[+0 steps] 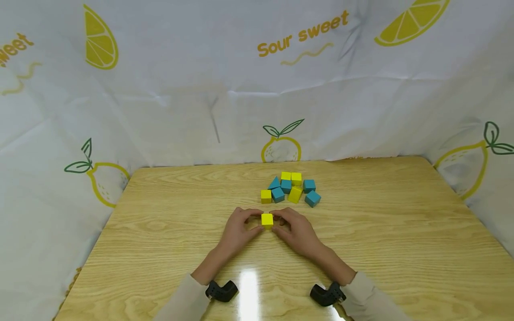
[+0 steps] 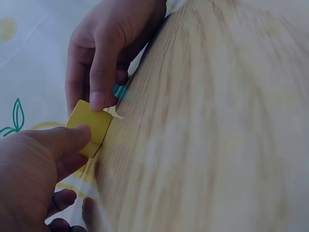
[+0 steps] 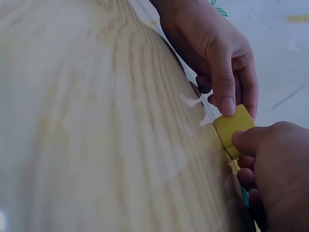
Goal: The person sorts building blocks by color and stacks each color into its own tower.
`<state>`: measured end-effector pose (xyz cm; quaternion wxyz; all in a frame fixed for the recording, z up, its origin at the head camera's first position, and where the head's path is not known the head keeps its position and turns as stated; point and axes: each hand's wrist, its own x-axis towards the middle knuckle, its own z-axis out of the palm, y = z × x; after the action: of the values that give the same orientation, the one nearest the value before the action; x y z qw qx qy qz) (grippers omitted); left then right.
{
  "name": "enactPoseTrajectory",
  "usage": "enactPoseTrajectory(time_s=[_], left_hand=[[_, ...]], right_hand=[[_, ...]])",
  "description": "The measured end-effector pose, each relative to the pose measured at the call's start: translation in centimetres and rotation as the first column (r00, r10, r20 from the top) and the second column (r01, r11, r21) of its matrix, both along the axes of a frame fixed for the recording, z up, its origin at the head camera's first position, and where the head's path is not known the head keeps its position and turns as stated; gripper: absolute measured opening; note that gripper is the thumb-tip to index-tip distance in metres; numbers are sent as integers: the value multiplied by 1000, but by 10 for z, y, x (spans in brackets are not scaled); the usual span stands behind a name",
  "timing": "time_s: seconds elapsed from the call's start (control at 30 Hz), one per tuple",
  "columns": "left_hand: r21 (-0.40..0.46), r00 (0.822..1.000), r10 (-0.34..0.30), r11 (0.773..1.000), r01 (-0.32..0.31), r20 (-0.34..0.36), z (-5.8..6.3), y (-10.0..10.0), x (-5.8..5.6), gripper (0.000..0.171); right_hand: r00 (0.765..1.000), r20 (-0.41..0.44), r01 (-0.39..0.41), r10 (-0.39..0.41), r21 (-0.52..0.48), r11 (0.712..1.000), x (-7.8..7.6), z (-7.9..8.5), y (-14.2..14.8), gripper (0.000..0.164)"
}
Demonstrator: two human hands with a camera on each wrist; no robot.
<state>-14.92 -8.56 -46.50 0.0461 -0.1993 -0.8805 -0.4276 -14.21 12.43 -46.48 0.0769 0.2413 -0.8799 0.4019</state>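
In the middle of the wooden table (image 1: 172, 249), a yellow cube (image 1: 267, 220) sits between both hands. My left hand (image 1: 237, 229) pinches it from the left with thumb and fingers. From the right, my right hand (image 1: 299, 232) pinches the same cube. Both wrist views show a thumb laid on the near side of the yellow cube (image 2: 94, 121), close over the tabletop. In the right wrist view the yellow cube (image 3: 234, 125) has fingertips at two of its sides. The fingers behind the cube are partly hidden.
Just beyond the hands lies a loose group of blocks: a yellow cube (image 1: 266, 196), a blue triangular block (image 1: 275, 183), a tilted yellow block (image 1: 295, 194), a blue cube (image 1: 312, 199) and several others. A white lemon-print cloth (image 1: 180, 125) hangs behind the table.
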Motion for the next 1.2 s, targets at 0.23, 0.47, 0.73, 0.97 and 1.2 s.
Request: enactPoseTrajectory(time_s=[0.23,0.47,0.73,0.97,1.2], left_hand=[[-17,1000,5,1000,-5,0,-2,-14,1,37],[13,1000,-27,1000,27,7,-2,-31,2,37],[12,998,-52,999,51,30,-6,-54,4,37],[17,997,-64,998,64,39,-8,-64,4,39],[24,996,-88,996,88,10,-6,-64,3,40]], right_hand=[[1000,4,-22,22,12,1000,2,1,-11,34],[999,6,-44,44,10,999,2,1,-24,36],[998,1,-62,62,28,998,7,-1,-42,37],[998,-32,-58,59,31,998,9,-2,-51,36],[999,-22,-48,49,45,998,9,-1,-52,36]])
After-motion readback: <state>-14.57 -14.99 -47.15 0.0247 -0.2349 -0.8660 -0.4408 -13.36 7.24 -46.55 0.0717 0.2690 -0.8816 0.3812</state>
